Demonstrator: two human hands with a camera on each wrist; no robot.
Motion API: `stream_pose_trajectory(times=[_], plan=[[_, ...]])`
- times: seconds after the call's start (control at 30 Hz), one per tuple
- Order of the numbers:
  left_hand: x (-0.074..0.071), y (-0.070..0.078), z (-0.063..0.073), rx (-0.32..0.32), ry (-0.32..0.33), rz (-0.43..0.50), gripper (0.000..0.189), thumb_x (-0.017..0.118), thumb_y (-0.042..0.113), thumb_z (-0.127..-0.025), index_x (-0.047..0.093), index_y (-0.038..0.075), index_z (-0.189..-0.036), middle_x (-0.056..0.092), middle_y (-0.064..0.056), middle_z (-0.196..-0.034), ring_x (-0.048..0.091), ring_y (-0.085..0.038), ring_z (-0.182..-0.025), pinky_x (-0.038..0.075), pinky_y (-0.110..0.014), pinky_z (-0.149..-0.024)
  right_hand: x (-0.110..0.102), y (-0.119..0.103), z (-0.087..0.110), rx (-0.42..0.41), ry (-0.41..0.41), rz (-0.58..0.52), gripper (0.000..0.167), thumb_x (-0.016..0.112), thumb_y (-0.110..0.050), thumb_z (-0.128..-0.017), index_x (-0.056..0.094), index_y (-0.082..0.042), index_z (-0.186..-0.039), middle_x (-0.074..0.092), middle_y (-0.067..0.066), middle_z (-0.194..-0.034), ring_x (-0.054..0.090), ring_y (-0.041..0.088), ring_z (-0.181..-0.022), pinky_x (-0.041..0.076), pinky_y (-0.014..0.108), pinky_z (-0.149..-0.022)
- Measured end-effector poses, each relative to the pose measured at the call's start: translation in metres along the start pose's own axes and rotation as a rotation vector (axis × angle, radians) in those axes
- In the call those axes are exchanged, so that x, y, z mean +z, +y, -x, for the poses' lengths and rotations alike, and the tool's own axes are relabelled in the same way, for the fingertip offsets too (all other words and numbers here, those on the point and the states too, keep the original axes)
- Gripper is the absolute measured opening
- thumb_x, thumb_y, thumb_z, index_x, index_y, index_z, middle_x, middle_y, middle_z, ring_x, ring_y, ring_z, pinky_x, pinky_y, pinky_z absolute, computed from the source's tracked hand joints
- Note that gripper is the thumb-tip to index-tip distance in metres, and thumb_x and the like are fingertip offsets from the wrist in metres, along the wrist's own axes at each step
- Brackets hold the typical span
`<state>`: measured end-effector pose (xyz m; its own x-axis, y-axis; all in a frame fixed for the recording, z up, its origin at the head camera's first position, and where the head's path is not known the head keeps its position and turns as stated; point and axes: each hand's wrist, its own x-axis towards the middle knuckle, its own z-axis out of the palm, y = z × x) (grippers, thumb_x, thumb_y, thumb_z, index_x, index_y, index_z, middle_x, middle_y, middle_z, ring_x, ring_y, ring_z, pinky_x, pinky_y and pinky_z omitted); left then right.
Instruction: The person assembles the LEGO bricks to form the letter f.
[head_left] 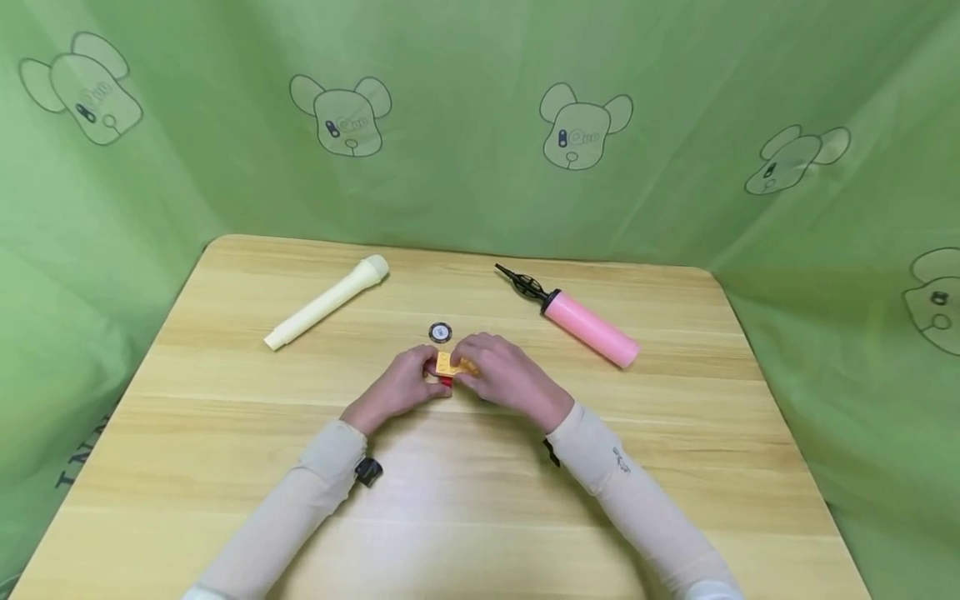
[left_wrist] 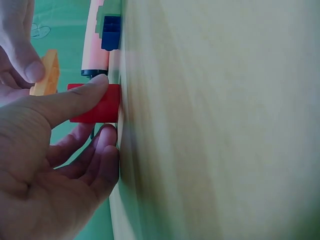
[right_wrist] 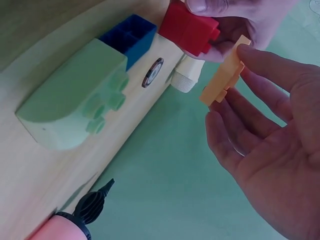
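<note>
My left hand (head_left: 401, 379) grips a red toy building block (left_wrist: 102, 107) low at the tabletop, thumb across its side. Pinched between the thumb and fingers of my right hand (head_left: 510, 375) is a flat yellow-orange building block (right_wrist: 222, 77). That flat block is held just above the red block's studs, with a gap between the two in the right wrist view. Beside the red block sit a dark blue block (right_wrist: 132, 37) and a light green rounded block (right_wrist: 75, 80); both are hidden behind my right hand in the head view.
A round black-and-white chip (head_left: 440, 332) lies just beyond my hands. Farther back on the wooden table (head_left: 420, 517) are a cream microphone (head_left: 330, 300) at left and a pink hand pump (head_left: 592, 329) with black nozzle at right. Green curtain (head_left: 465, 200) encloses the table.
</note>
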<state>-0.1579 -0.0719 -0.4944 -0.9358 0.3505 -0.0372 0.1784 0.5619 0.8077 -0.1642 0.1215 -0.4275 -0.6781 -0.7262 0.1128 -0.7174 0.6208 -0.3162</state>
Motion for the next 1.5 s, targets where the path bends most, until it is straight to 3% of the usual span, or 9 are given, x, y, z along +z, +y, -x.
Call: stream_pose_trajectory(times=[0.2,0.67,1.03,1.5], plan=[[0.002,0.003,0.002,-0.025,-0.005,-0.016,0.046,0.089,0.010,-0.074,0.065,-0.001,-0.112,0.062,-0.006,-0.095,0.059,-0.018,-0.084,0.052,-0.029,-0.076,0.009,0.001,0.000,-0.014,-0.027,0.004,0.017,0.079,-0.013,-0.087,0.073,-0.009,-0.102,0.071,0.005,-0.106,0.067,0.021,-0.098,0.054,0.037,-0.090],[0.001,0.004,0.003,-0.042,-0.007,-0.034,0.045,0.089,0.011,-0.074,0.066,0.000,-0.112,0.061,-0.006,-0.095,0.058,-0.018,-0.084,0.052,-0.032,-0.076,0.011,-0.002,-0.001,-0.002,-0.051,-0.004,0.018,0.077,-0.014,-0.089,0.073,-0.010,-0.105,0.071,0.004,-0.109,0.066,0.021,-0.101,0.052,0.039,-0.092],[-0.002,0.001,-0.001,-0.002,-0.041,-0.064,0.042,0.088,0.013,-0.076,0.066,0.002,-0.109,0.060,-0.005,-0.095,0.058,-0.017,-0.083,0.052,-0.031,-0.075,0.013,-0.003,-0.004,0.021,-0.050,-0.004,0.018,0.078,-0.013,-0.088,0.074,-0.010,-0.105,0.070,0.004,-0.110,0.064,0.021,-0.105,0.051,0.037,-0.095],[-0.003,0.003,-0.001,0.027,-0.029,-0.064,0.038,0.089,0.010,-0.074,0.067,0.003,-0.104,0.060,-0.005,-0.092,0.057,-0.018,-0.083,0.051,-0.032,-0.076,0.015,-0.002,-0.006,0.041,-0.065,-0.019,0.018,0.078,-0.014,-0.088,0.073,-0.011,-0.105,0.071,0.003,-0.109,0.064,0.021,-0.105,0.051,0.037,-0.095]])
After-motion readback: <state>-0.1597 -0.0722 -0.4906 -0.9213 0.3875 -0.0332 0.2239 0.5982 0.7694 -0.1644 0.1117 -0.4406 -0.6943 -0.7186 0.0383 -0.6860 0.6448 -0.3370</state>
